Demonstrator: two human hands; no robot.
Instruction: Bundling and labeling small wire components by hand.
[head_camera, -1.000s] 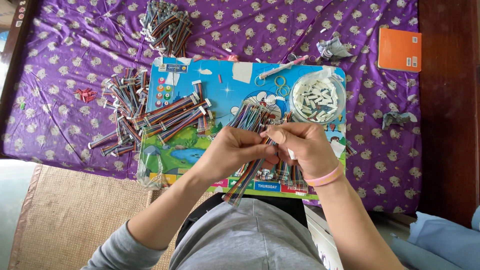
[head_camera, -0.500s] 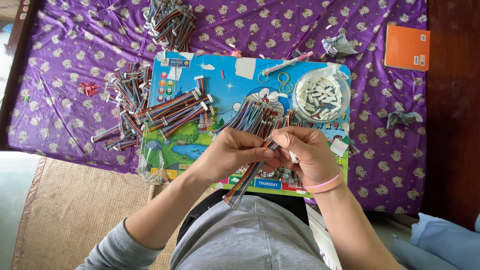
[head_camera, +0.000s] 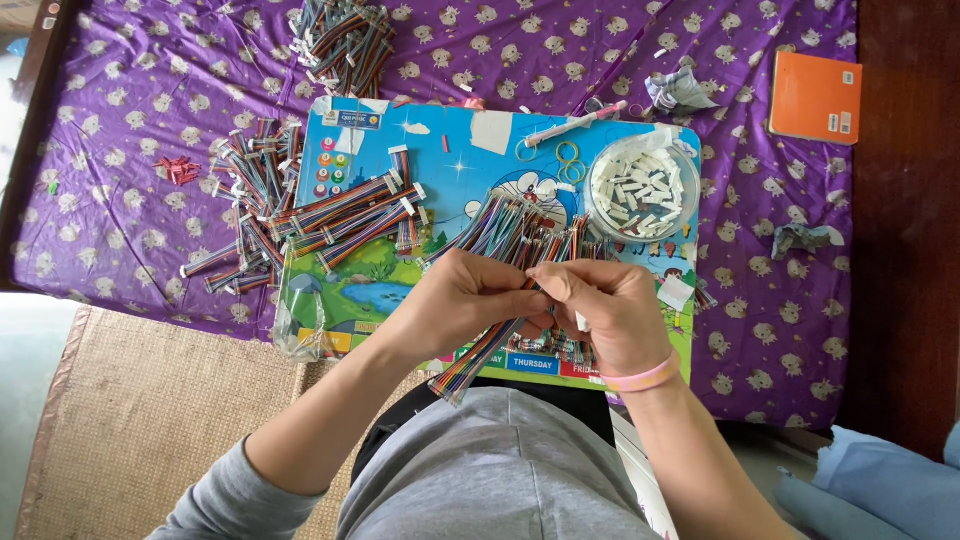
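1. The left hand (head_camera: 455, 300) is clenched around a bundle of rainbow ribbon cables (head_camera: 480, 355), whose lower end sticks out below the wrist toward the person's lap.
2. The right hand (head_camera: 600, 310) meets the left at the middle of that bundle, with its fingertips (head_camera: 545, 275) pinched on the cables just beside the left thumb; a pink wristband (head_camera: 640, 378) sits on its wrist.
3. The held bundle lies over the near half of a colourful cartoon board (head_camera: 470, 165), which rests flat on a purple patterned cloth (head_camera: 130, 120).
4. Just beyond the hands, a fan of loose cables (head_camera: 510, 225) spreads across the board, its far ends tipped with small white tags.
5. To the left on the board lie a few tied bundles (head_camera: 350, 210), side by side and slanting up toward the right.
6. Off the board's left edge, a messy heap of cables (head_camera: 250, 200) sits on the cloth; a second heap (head_camera: 340, 40) lies near the cloth's far edge.
7. A clear round bowl (head_camera: 640, 190) of small white pieces stands on the board's far right corner, with a few yellow-green rubber bands (head_camera: 565, 160) just beside it and a pink pen (head_camera: 575, 125) near the far rim.
8. An orange notebook (head_camera: 815, 95) lies at the far right, overlapping the cloth's edge, well apart from the hands.
9. A woven mat (head_camera: 140, 420) covers the floor at the near left.
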